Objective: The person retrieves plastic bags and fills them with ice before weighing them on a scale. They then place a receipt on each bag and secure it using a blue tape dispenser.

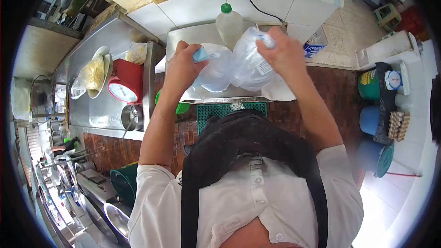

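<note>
On the steel table (193,34) in front of me lie clear plastic bags. My right hand (284,51) has its fingers closed on the gathered top of one plastic bag (255,71), which carries a small white printed label. Pinched in my left hand (183,66) is a small light-blue piece (200,55); its kind is not plain. Just right of that hand, another clear plastic bag (216,71) touches the labelled one. What the bags contain is hard to make out. A bottle with a green cap (228,25) stands behind them.
Left, a steel counter (96,115) holds a red scale (125,81), a plate of yellow food in plastic (95,73) and a metal pot (132,117). A green mat (229,110) lies on the floor. Bins (369,120) and egg trays (398,126) stand at right.
</note>
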`<control>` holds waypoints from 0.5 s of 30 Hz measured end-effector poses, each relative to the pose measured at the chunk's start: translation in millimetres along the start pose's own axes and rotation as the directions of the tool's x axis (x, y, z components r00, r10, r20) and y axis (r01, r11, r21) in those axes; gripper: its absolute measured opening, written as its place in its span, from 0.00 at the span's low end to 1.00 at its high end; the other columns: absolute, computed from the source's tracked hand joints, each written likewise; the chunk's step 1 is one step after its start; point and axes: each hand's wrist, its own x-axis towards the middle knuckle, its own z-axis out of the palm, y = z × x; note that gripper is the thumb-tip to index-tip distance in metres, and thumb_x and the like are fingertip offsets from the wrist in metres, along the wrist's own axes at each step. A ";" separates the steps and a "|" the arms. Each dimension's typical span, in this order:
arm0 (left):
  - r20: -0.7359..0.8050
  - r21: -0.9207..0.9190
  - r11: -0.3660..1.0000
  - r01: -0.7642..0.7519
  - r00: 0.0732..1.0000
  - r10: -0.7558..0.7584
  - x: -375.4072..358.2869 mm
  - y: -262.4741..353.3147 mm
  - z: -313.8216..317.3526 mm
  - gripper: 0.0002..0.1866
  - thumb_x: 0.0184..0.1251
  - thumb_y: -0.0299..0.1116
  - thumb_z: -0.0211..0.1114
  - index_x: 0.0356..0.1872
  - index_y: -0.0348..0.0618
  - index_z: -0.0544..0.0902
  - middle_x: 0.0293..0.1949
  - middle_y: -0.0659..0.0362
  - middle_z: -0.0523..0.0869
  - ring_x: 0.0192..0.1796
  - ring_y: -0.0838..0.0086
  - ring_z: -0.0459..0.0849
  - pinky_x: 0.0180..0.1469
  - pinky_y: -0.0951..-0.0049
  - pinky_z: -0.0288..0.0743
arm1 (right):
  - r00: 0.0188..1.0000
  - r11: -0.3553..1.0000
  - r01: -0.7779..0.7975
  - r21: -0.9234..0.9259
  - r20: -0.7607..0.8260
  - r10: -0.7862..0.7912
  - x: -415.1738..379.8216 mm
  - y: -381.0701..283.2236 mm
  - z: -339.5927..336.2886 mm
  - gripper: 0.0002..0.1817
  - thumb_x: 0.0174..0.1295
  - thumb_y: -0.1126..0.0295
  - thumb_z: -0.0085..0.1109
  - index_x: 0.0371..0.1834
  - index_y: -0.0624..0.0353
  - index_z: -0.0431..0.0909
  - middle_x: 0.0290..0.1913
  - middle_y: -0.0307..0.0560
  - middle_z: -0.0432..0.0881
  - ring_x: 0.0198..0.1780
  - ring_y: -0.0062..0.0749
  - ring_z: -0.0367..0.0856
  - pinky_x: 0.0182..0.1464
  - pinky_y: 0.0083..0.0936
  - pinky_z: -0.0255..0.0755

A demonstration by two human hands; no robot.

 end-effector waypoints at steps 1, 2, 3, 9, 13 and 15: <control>0.001 -0.020 1.000 0.000 1.000 0.000 -0.5 -2.3 -1.6 0.22 0.57 0.33 0.79 0.54 0.43 0.87 0.51 0.49 0.83 0.50 0.48 0.87 0.53 0.53 0.81 | 0.993 0.996 -0.038 -0.076 0.112 0.047 -4.8 -1.6 20.3 0.21 0.62 0.50 0.70 0.42 0.56 0.78 0.31 0.57 0.87 0.36 0.62 0.86 0.39 0.52 0.80; 0.001 -0.042 0.999 0.003 1.000 -0.003 -0.3 -5.8 -3.2 0.22 0.57 0.33 0.78 0.54 0.42 0.87 0.50 0.49 0.83 0.51 0.49 0.86 0.53 0.55 0.81 | 0.970 0.986 -0.067 -0.154 0.221 0.101 -5.4 -8.7 30.7 0.23 0.62 0.48 0.70 0.42 0.56 0.78 0.32 0.59 0.87 0.37 0.64 0.86 0.39 0.53 0.80; -0.015 -0.047 0.998 -0.033 0.999 0.032 0.2 -11.2 -3.8 0.22 0.57 0.32 0.78 0.54 0.41 0.87 0.50 0.48 0.83 0.51 0.48 0.86 0.53 0.55 0.81 | 0.948 0.987 -0.077 -0.143 0.297 0.117 -5.1 -15.4 34.2 0.30 0.63 0.41 0.68 0.53 0.57 0.79 0.39 0.61 0.88 0.43 0.64 0.87 0.46 0.53 0.80; -0.056 -0.069 0.995 -0.073 0.996 0.069 1.7 -34.5 -9.6 0.21 0.55 0.29 0.78 0.52 0.40 0.87 0.49 0.47 0.82 0.50 0.48 0.86 0.52 0.55 0.81 | 0.998 0.965 0.066 -0.252 0.020 -0.063 67.8 -42.0 30.2 0.41 0.65 0.37 0.64 0.73 0.54 0.72 0.42 0.61 0.88 0.50 0.57 0.86 0.55 0.49 0.79; -0.049 -0.052 0.994 -0.100 0.994 0.098 -1.6 -30.3 -8.1 0.21 0.54 0.29 0.79 0.51 0.40 0.87 0.49 0.47 0.82 0.50 0.48 0.86 0.52 0.54 0.81 | 0.957 0.976 0.188 -0.114 0.246 -0.155 126.5 -0.5 98.7 0.30 0.66 0.42 0.65 0.64 0.49 0.77 0.39 0.57 0.88 0.46 0.58 0.87 0.51 0.48 0.80; -0.040 -0.041 0.998 -0.057 0.998 0.056 -1.5 -32.4 -9.1 0.21 0.54 0.29 0.79 0.51 0.39 0.87 0.49 0.47 0.82 0.50 0.48 0.86 0.52 0.54 0.81 | 0.903 0.995 0.101 -0.006 0.421 -0.089 135.3 26.1 113.2 0.26 0.66 0.44 0.65 0.59 0.47 0.80 0.39 0.58 0.88 0.45 0.59 0.87 0.50 0.49 0.81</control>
